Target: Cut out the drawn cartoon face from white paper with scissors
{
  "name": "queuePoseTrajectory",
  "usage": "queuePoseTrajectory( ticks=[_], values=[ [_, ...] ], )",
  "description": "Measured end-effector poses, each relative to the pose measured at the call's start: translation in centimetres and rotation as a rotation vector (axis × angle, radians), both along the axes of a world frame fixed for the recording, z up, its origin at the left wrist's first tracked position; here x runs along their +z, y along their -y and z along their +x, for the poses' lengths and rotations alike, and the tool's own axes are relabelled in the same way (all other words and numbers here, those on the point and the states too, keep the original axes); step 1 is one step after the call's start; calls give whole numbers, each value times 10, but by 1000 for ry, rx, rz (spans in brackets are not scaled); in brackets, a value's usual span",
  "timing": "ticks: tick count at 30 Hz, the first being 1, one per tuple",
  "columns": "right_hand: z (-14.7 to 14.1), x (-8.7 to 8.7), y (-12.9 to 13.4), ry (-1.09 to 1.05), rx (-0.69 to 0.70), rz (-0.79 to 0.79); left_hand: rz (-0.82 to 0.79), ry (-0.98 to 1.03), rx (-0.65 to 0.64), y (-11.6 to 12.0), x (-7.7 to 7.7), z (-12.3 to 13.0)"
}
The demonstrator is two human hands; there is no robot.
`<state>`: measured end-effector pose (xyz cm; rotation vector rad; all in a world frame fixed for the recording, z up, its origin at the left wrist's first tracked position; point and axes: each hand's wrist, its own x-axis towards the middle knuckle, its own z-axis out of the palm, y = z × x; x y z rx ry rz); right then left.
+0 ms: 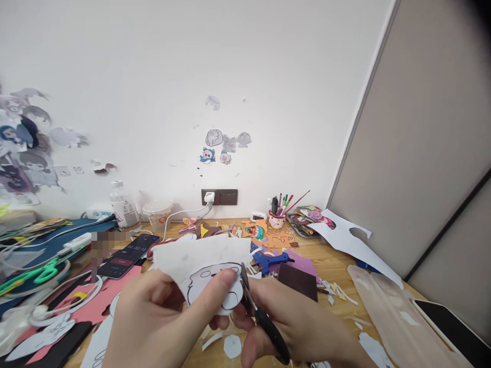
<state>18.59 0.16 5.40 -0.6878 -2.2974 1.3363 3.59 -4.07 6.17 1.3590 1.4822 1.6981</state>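
Observation:
My left hand (164,317) grips a sheet of white paper (203,253), its thumb pressed on a black-outlined cartoon drawing. The sheet is partly cut along the drawing's right side. In my right hand (295,317) is a pair of black-handled scissors (264,319). The blades point up and away, at the right edge of the drawing, touching or very near the paper. My left fingers behind the sheet are partly hidden, and so is the lower scissor blade.
Paper scraps (232,346) litter the wooden desk. Beyond my hands lie a blue glue gun (272,261) and a pen cup (276,219). A phone (128,257) and green scissors (46,271) are at left; a tablet (452,327) is at right. The wall stands behind.

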Motion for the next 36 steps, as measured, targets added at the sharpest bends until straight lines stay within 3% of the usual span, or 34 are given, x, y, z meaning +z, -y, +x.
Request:
queuePoseTrajectory(
  ticks=[6, 10, 16, 28, 36],
  values=[
    [-10, -4, 4, -85, -78, -159, 57, -142, -64, -7, -7, -10],
    [-14, -8, 5, -153, -58, -219, 131, -96, -70, -10, -14, -11],
    [-12, -7, 5, -74, -67, -224, 113, -52, -66, -12, -16, -8],
    [-18, -14, 8, -208, -99, -230, 144, 12, 214, -9, -20, 3],
    [-21, -15, 11, -238, -118, -261, 162, -58, 247, -9, -15, 1]
  ],
)
